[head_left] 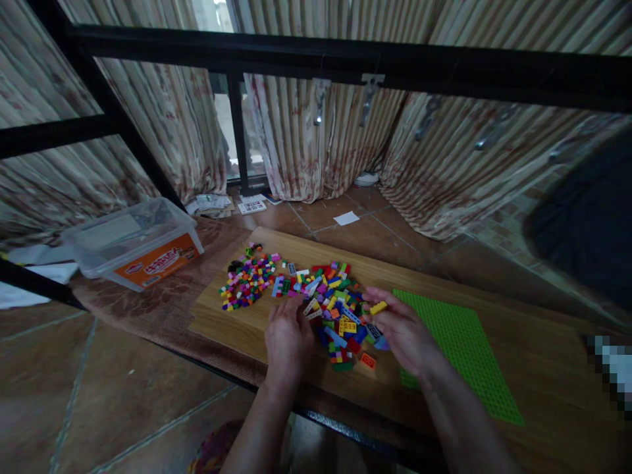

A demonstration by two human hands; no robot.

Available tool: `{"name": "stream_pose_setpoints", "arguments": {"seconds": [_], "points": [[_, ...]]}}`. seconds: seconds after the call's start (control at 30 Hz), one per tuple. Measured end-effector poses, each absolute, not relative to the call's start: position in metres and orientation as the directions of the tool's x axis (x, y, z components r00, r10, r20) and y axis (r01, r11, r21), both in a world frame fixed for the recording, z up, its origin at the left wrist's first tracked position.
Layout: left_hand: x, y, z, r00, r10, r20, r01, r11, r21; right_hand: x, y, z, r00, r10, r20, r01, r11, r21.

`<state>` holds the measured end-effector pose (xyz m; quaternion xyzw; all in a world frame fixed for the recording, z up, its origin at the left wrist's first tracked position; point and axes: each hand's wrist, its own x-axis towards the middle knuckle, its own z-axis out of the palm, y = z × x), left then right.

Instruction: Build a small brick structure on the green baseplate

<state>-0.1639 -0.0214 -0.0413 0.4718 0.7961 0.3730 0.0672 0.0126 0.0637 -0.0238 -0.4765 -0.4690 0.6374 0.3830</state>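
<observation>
Between the thumb and fingers of my right hand (402, 329) is a small yellow toy brick (378, 307), held just above the right side of a heap of mixed toy bricks (328, 296). My left hand (289, 336) is at the heap's near left edge, back of the hand up. Its fingers bend down toward the bricks, and their tips are hidden, so a grip cannot be made out. A loose orange brick (368, 360) lies at the near end of the heap. Right of my right hand, a green studded baseplate (464, 355) lies flat, partly covered by my forearm.
Small bricks (251, 280) are spread left of the heap on the wooden board (214, 322). A clear plastic tub (141, 243) with an orange label stands farther left on a brown cloth (123, 316). Striped curtains (316, 145) hang behind dark metal bars (316, 56).
</observation>
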Motion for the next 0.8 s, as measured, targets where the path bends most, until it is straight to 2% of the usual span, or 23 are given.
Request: {"name": "stream_pose_setpoints", "arguments": {"seconds": [0.07,0.23,0.43,0.53,0.63,0.8], "points": [[-0.162,-0.021,-0.041,-0.521,0.806,0.281,0.718,0.235,0.656,0.016,0.063,-0.021,-0.304,0.916,-0.261,-0.076,-0.297,-0.952],[-0.154,-0.017,-0.04,-0.461,0.821,0.338,0.748,0.155,0.645,0.022,0.062,-0.024,-0.365,0.898,-0.246,-0.034,-0.277,-0.96],[-0.146,-0.013,-0.036,-0.463,0.807,0.368,0.751,0.137,0.646,0.034,0.06,-0.026,-0.306,0.923,-0.232,-0.009,-0.247,-0.969],[-0.14,-0.013,-0.032,-0.406,0.829,0.384,0.767,0.08,0.637,0.043,0.062,-0.028,-0.232,0.951,-0.204,0.032,-0.202,-0.979],[-0.131,-0.015,-0.031,-0.342,0.866,0.364,0.807,0.071,0.587,0.053,0.066,-0.033,-0.172,0.971,-0.167,0.087,-0.154,-0.984],[-0.117,-0.018,-0.035,-0.357,0.879,0.316,0.878,0.199,0.436,0.069,0.07,-0.038,-0.166,0.982,-0.095,0.244,-0.053,-0.968]]}}
